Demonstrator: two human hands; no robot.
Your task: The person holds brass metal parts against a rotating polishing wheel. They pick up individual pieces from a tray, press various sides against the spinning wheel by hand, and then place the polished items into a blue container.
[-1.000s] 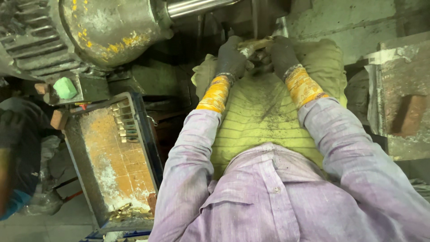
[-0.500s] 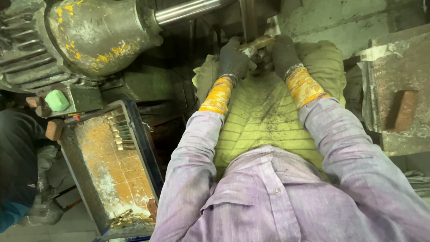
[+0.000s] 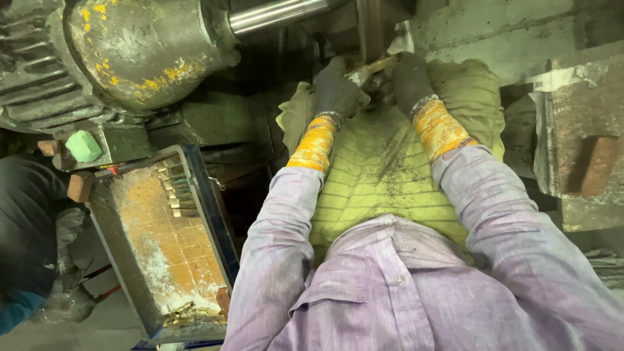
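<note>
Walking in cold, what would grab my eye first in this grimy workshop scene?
Probably the two dark-gloved hands, left hand and right hand, with bright orange-yellow cuffs, pinching a small brass-coloured piece at top centre, above a yellow-green cloth across the lap. Next, the big grey machine housing with chipped yellow paint at upper left, and the rusty tray of small metal parts at lower left.

Both gloved hands, left hand (image 3: 338, 91) and right hand (image 3: 409, 81), grip a small brass piece (image 3: 372, 67) above a yellow-green cloth (image 3: 383, 175).
</note>
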